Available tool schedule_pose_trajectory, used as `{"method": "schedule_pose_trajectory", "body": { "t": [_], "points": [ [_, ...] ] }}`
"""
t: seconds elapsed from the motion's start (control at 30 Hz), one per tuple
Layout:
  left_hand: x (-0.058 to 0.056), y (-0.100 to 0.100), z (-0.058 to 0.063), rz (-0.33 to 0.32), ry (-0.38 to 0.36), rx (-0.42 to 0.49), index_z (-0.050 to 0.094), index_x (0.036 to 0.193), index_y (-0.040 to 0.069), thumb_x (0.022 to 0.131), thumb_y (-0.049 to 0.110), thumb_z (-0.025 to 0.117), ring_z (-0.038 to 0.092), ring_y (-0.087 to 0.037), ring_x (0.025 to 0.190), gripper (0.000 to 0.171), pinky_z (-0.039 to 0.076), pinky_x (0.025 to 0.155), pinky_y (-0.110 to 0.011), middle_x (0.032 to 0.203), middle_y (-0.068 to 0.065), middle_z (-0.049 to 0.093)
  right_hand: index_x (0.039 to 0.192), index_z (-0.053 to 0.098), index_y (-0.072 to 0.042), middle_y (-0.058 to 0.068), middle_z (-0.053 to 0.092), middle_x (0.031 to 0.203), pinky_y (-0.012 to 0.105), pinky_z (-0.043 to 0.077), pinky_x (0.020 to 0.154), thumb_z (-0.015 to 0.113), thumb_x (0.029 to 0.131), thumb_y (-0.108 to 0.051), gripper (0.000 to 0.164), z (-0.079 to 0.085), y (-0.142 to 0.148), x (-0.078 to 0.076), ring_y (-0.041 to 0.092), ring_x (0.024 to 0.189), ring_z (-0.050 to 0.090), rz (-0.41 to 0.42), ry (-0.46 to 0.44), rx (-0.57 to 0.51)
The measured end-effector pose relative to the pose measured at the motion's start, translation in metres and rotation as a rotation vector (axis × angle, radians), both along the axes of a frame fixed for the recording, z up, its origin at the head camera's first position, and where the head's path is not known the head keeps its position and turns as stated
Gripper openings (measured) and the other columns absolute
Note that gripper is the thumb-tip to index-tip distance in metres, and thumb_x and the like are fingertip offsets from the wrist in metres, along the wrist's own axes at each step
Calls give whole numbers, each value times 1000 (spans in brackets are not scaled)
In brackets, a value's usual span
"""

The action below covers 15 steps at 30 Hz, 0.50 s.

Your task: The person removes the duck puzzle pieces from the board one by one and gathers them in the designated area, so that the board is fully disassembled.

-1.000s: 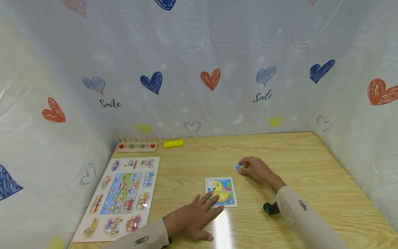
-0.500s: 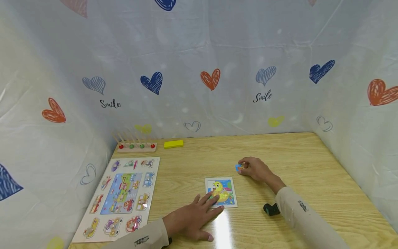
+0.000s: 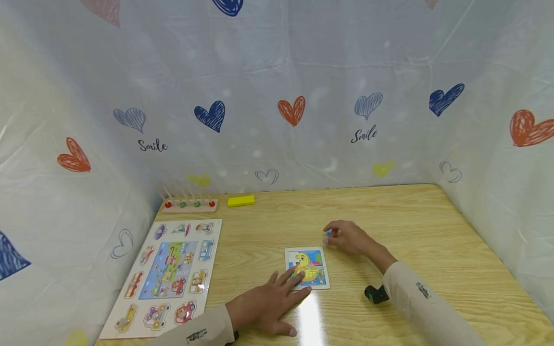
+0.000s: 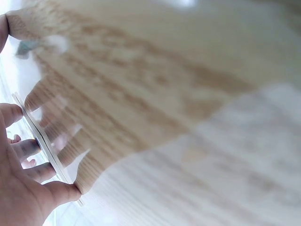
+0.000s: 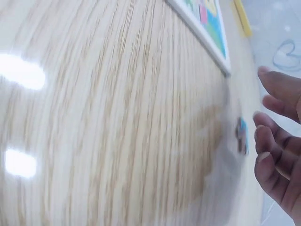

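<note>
A small square jigsaw puzzle (image 3: 320, 259) with a yellow duck picture and a pale frame lies mid-table. My left hand (image 3: 270, 302) rests on its lower left part with fingers spread, covering some of the picture. In the left wrist view, the left fingertips (image 4: 70, 192) touch the board's edge and surface. Beyond the puzzle's upper right corner, my right hand (image 3: 350, 238) hovers over a small blue puzzle piece (image 3: 329, 233). In the right wrist view, that piece (image 5: 242, 136) lies on the table, apart from the right hand's separated thumb and fingers (image 5: 265, 141).
A large vehicle peg puzzle board (image 3: 207, 288) lies at left. Behind it stands a wooden peg rack (image 3: 190, 207) with red and green beads, beside a yellow block (image 3: 241, 201). Heart-printed curtain (image 3: 277, 144) borders the table at back and sides.
The right thumb and fingers have parted from the puzzle piece, and the right hand has shifted slightly left. My left hand stays put on the puzzle.
</note>
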State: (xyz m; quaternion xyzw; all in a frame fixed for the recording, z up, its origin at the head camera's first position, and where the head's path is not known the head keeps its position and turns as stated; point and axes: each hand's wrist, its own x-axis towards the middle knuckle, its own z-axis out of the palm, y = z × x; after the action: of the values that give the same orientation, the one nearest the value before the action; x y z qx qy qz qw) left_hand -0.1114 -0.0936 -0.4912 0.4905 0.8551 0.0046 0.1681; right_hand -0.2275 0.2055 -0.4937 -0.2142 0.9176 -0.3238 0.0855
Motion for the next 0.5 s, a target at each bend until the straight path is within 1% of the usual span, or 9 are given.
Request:
{"method": "schedule_pose_trajectory", "body": {
  "t": [0.13,0.27,0.4,0.5],
  "points": [
    [0,-1,0,-2,3,4,13,163,26,95,72,40,9,-37,156,87,34,113,-62,170,-9,9,120,69,-8,-5,64,93,29,48,76,71,94,-29,34,2,-13,5,10,82,56,105,-44,-5],
    [0,-1,0,-1,-2,7,13,163,26,95,73,39,8,-38,156,86,34,113,-63,170,-10,8,121,68,-7,-4,65,96,29,49,78,70,96,-27,32,4,-26,10,10,85,58,200,-82,-20],
    [0,-1,-1,-4,5,10,13,163,26,96,73,38,9,-38,156,86,35,112,-62,170,-10,10,121,68,-6,-4,66,96,27,49,75,70,96,-24,30,5,-36,13,11,85,59,261,-118,-27],
    [-1,-1,-1,1,-4,13,13,163,26,96,72,38,8,-38,156,86,34,112,-63,170,-10,9,120,69,-9,-5,66,97,27,49,73,70,96,-25,29,6,-42,16,11,84,59,279,-133,-15]
  ]
}}
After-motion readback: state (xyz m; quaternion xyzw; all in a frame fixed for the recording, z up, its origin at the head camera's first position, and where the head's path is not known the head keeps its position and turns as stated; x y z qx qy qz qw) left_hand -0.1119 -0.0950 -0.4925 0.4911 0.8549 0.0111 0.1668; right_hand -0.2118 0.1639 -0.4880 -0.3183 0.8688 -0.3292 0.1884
